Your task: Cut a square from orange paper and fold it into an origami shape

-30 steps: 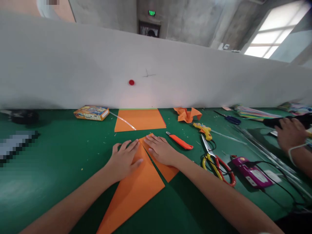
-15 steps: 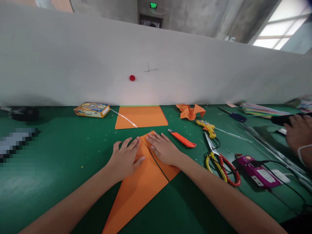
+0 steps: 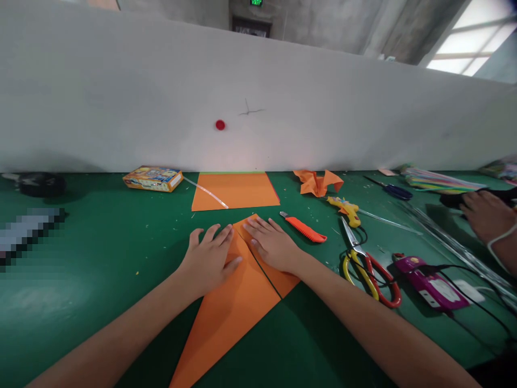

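A folded orange sheet (image 3: 238,318) lies on the green table, narrowing to a point at its far end, with a dark slanting line where its flaps meet. My left hand (image 3: 208,261) rests on the sheet's left edge, fingers spread and pointing away from me. On the right flap, my right hand (image 3: 272,245) lies flat with its fingers stretched toward the tip. Neither hand grips anything. Just right of my right hand is an orange cutter (image 3: 305,229) with a little of its blade out.
Behind are orange sheets (image 3: 236,191), a small box (image 3: 153,179) and crumpled orange paper (image 3: 319,183). Rightward lie a yellow glue gun (image 3: 345,210), scissors (image 3: 369,269), a purple power strip (image 3: 432,283) and cables. Another person's hand (image 3: 488,215) is at the right edge.
The view has shifted slightly. Both of my hands stay in place on the folded sheet. At the right edge, the other person's hand has moved a little left.
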The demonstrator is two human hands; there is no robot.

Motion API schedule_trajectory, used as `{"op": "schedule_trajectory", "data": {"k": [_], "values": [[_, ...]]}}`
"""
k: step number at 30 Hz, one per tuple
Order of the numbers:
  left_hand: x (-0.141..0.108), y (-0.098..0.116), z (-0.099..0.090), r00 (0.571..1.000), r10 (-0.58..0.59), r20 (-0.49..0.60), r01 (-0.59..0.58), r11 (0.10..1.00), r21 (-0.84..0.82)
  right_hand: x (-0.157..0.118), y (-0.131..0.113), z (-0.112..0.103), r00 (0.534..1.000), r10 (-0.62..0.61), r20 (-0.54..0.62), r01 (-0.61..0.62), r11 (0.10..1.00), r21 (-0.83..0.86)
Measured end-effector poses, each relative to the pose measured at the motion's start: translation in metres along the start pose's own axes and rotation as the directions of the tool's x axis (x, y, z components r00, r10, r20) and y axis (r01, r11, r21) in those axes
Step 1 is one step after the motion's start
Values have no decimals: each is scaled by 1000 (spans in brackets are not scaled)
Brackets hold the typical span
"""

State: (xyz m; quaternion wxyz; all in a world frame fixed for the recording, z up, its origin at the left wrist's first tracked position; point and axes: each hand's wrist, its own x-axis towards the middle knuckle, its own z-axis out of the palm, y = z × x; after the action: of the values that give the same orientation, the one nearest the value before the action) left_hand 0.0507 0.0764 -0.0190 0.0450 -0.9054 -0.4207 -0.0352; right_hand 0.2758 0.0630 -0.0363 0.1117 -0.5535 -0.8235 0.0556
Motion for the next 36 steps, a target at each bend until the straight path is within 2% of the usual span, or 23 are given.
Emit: {"op": "schedule_trajectory", "data": {"k": [9,36], "values": [[3,-13,-5,995,28,93,-25,999,-24,-1,0,-3,1000,-4,27,3,1000,11],[2,-14,-2,996,57,72,-56,998,-29,-5,-4,-3,999,34,3,-34,999,-8]]}}
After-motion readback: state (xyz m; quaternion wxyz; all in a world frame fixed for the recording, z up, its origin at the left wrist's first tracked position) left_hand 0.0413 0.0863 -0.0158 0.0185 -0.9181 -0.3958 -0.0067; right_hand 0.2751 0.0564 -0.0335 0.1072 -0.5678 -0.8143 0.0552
